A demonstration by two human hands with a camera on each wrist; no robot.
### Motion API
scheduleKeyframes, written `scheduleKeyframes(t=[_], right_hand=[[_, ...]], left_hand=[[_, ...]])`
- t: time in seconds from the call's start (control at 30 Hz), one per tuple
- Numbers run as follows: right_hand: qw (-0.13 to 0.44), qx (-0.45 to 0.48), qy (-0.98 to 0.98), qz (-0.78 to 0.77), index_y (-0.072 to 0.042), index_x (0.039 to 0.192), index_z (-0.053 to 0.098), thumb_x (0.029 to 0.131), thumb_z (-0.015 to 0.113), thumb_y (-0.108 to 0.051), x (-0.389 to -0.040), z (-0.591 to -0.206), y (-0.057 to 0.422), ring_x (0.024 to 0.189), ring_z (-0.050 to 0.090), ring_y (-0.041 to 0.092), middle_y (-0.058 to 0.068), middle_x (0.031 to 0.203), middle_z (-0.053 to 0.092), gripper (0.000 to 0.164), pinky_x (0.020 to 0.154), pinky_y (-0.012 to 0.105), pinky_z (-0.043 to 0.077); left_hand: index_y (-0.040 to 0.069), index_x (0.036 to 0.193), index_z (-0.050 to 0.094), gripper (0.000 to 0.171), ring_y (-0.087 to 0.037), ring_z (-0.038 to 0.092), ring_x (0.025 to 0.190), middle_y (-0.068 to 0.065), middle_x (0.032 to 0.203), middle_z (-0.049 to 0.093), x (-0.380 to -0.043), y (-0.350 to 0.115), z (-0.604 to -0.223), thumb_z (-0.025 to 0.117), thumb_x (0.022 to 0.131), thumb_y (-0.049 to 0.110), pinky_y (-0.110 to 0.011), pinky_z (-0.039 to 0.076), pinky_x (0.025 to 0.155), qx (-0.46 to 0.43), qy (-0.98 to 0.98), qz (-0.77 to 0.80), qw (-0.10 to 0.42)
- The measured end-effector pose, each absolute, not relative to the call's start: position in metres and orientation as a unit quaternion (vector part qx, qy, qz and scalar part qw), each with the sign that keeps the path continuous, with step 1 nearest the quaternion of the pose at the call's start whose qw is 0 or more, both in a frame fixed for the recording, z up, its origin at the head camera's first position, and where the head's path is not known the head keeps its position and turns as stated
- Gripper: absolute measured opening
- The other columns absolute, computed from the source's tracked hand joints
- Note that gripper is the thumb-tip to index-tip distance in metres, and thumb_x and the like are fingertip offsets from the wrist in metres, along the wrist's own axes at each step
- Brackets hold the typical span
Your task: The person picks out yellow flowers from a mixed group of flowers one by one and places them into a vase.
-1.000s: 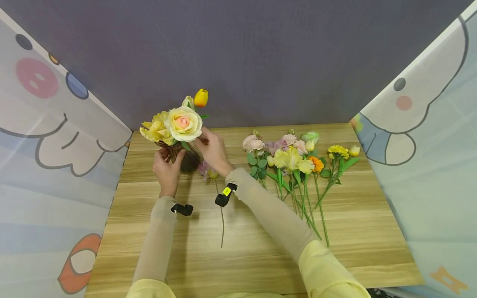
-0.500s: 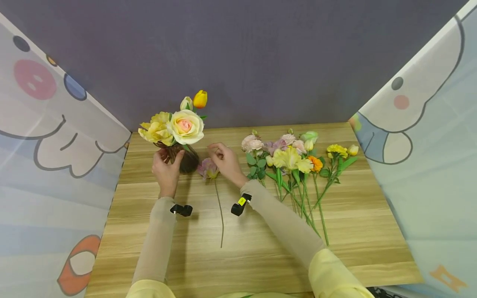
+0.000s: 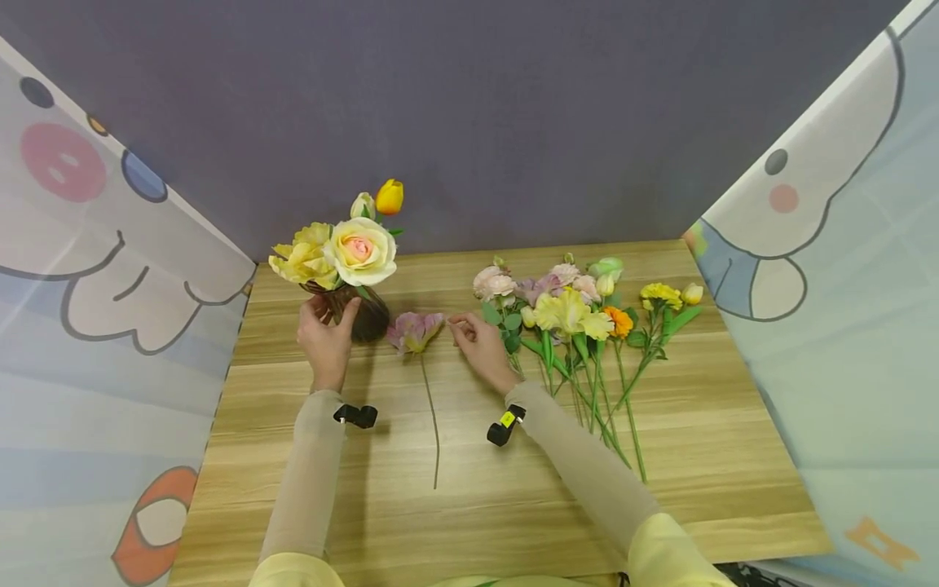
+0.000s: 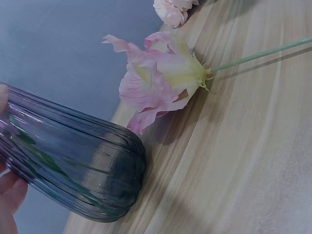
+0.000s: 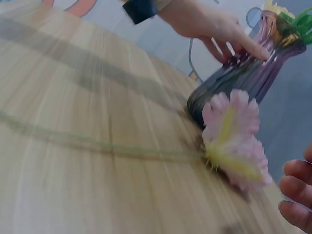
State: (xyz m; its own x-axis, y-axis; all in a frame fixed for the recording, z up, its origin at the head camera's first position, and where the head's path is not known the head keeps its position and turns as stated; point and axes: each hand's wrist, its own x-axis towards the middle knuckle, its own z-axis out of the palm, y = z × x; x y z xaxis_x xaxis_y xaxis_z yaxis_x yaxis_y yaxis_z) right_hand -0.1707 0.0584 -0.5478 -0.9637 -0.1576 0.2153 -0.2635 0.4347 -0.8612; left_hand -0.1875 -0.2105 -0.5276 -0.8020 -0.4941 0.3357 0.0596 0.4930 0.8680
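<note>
Gripping the vase in fingers of the left hand; holding nothing in loosely curled fingers of the right hand, with the pink flower just left of them. Could topple the seemingly top-heavy vase by letting go.

No text, brand or number can be read in any of the three views. The one label that shows is a small yellow sticker on the black wrist camera at the right sleeve; in the head view, whatever it bears is too small and faint to make out as letters or digits.
</note>
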Motion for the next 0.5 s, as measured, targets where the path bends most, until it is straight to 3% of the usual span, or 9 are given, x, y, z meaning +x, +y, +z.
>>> scheduleKeyframes(t=[0.17,0.37,0.5], right_hand=[[0.074,0.117,-0.840,0.525,0.002,0.115,0.070,0.104,0.063,-0.012,-0.164,-0.556,0.074,0.062,0.061,0.010,0.011,0.078,0.072,0.019,0.059,0.023,0.048],[0.105,0.086,-0.802,0.582,0.002,0.116,0.070,0.106,0.061,-0.014,-0.157,-0.557,0.095,0.061,0.062,0.032,0.021,0.077,0.070,0.021,0.054,0.020,0.044],[0.136,0.081,-0.797,0.583,0.004,0.117,0.069,0.106,0.060,-0.016,-0.154,-0.557,0.112,0.061,0.061,0.038,0.022,0.076,0.069,0.024,0.053,0.019,0.043]], left_hand=[[-0.007,0.126,0.060,0.069,-0.036,0.065,0.111,-0.026,0.120,0.065,-0.187,-0.211,-0.528,0.086,0.084,0.041,-0.047,0.056,0.096,0.137,-0.812,-0.489,0.287],[-0.007,0.126,0.060,0.070,-0.035,0.065,0.112,-0.025,0.121,0.065,-0.187,-0.211,-0.528,0.086,0.084,0.042,-0.046,0.056,0.096,0.138,-0.813,-0.490,0.281],[-0.007,0.126,0.061,0.069,-0.035,0.065,0.112,-0.025,0.120,0.065,-0.188,-0.210,-0.529,0.086,0.084,0.042,-0.046,0.056,0.095,0.139,-0.812,-0.489,0.286]])
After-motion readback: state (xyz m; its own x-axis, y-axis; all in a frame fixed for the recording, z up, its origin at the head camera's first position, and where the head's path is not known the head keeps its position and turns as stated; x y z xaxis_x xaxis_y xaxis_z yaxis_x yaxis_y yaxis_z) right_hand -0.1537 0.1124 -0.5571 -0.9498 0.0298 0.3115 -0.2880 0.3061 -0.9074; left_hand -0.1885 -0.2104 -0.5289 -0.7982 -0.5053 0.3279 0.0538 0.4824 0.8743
